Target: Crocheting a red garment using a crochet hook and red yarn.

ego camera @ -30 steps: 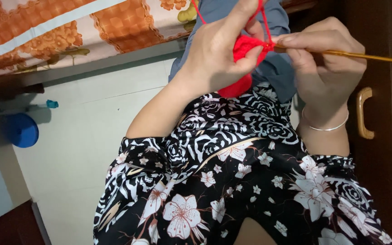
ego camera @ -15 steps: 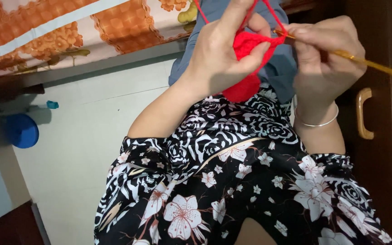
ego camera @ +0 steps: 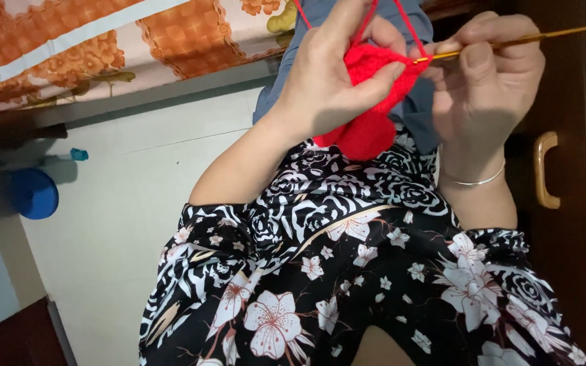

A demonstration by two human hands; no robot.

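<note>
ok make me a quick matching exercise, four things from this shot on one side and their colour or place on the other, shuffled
Things:
1. crochet piece
2. hook
3. bangle
4. round lid

Descriptions:
A. blue, on the floor at left
B. red, pinched in the left hand
C. silver, on the right wrist
D. gold, held in the right hand

Pairs: 1-B, 2-D, 3-C, 4-A

Soft, fuzzy red yarn in the crochet piece [ego camera: 367, 102], matt and ribbed. Thin golden metal hook [ego camera: 510, 41] beside it, smooth and shiny. Below the crochet piece, smooth printed cloth of the dress [ego camera: 347, 271], slightly silky. Right of it, dark polished wood of the cupboard door [ego camera: 578, 237] with a glossy brass-like handle [ego camera: 544, 169]. Slim shiny metal bangle [ego camera: 473, 181].
</note>
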